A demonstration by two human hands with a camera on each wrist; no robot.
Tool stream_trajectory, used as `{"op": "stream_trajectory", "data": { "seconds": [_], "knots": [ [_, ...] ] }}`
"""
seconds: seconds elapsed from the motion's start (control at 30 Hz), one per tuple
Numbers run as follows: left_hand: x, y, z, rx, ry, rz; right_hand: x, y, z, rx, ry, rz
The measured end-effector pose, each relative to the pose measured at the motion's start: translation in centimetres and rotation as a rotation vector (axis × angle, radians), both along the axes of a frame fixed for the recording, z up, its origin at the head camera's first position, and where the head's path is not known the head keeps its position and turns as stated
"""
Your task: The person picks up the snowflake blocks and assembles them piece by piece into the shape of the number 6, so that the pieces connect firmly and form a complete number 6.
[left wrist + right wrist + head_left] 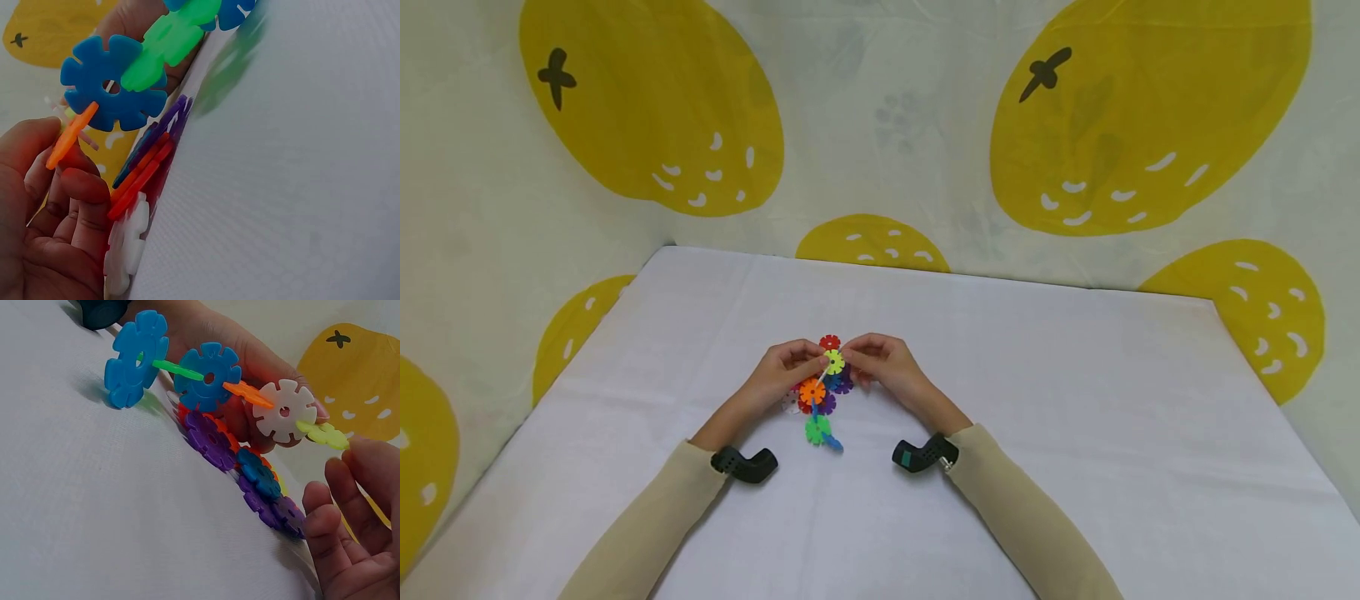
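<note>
A chain of notched plastic snowflake discs hangs between both hands. From its low end it runs blue disc (136, 361), green disc (817, 430), second blue disc (112, 103), orange disc (812, 392), white disc (274, 422) and yellow disc (833, 362). My left hand (793, 364) pinches the chain at the white disc, its fingertips partly hidden behind it. Thumb and forefinger of my right hand (886, 362) grip the yellow disc's outer edge, where it slots into the white one. The right hand's other fingers are loosely bent.
Loose discs lie on the white cloth beneath the hands: a purple disc (211, 440), a red disc (830, 342), a white loose disc (127, 247) and several more. Black wrist cameras sit on both sleeves. A lemon-patterned curtain (880, 125) stands behind the table.
</note>
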State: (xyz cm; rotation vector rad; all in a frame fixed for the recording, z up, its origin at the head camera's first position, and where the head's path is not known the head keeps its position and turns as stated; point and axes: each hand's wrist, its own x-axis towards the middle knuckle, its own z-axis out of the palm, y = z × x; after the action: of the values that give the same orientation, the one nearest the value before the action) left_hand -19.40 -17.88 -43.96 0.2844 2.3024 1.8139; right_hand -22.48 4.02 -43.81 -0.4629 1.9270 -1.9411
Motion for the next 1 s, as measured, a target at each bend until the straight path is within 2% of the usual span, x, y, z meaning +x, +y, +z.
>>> {"op": "stream_trajectory", "data": {
  "seconds": [0.13,0.2,0.37,0.47,0.6,0.73,0.9,1.0],
  "knots": [
    [0.06,-0.06,-0.01,0.002,0.006,0.006,-0.27,0.04,-0.43,0.077,0.095,-0.053],
    [0.12,-0.08,0.02,0.006,0.007,0.007,-0.36,0.05,-0.64,0.163,0.171,-0.065],
    [0.07,-0.13,-0.01,0.008,0.005,0.009,-0.42,-0.15,-0.94,0.363,0.377,-0.033],
    [0.07,-0.09,0.04,0.004,0.002,0.011,-0.41,-0.27,-0.97,0.408,0.415,-0.032],
    [0.16,-0.02,0.17,0.0,-0.002,0.008,-0.36,-0.15,-0.92,0.4,0.379,-0.03],
    [0.13,0.04,0.11,0.003,-0.001,0.008,-0.41,0.16,-0.92,0.311,0.324,-0.012],
    [0.16,0.08,0.07,0.0,0.009,0.016,-0.6,0.4,-1.0,0.192,0.199,-0.022],
    [0.16,0.04,0.03,0.001,0.012,0.025,-0.63,0.5,-0.79,0.154,0.124,-0.043]
  ]
}}
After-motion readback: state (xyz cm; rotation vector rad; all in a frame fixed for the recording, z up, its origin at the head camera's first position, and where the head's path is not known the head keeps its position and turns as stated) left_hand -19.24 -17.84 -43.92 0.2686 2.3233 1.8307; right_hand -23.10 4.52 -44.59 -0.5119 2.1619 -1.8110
